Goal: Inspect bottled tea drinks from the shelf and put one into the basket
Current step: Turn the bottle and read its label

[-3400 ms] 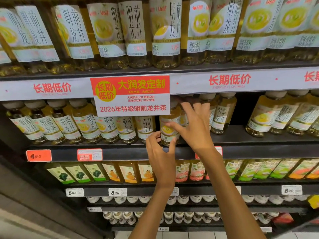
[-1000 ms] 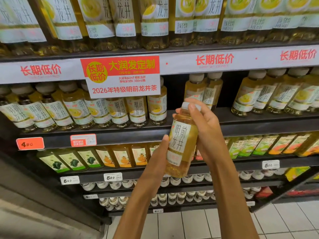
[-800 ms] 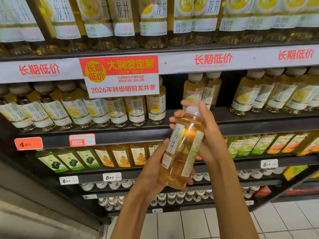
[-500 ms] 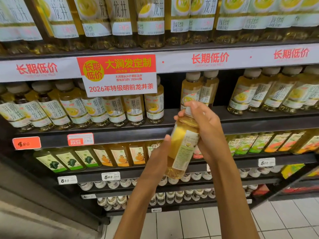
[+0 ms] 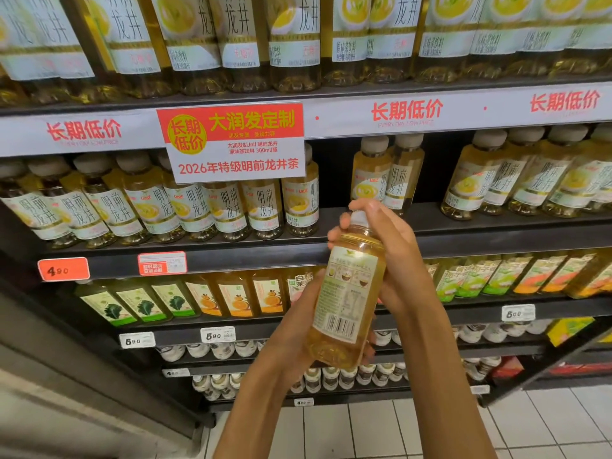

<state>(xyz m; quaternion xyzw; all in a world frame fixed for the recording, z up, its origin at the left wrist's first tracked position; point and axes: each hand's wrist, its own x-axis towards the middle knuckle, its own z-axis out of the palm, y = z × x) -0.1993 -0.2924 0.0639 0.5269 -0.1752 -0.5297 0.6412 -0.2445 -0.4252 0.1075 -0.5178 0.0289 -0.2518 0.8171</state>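
we face the shelf [image 5: 496, 241] of tea bottles; before it our left hand [image 5: 291, 329] cups the tilted bottle [image 5: 347, 303] low, fingers curled round it, apparently, while our right hand [image 5: 394, 256] clasps its neck.

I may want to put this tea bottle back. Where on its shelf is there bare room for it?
Bare dark shelf shows between the row under the red and white promo sign and the pair of white-capped yellow tea bottles; another gap lies right of that pair. Further left and right, bottles stand crowded.
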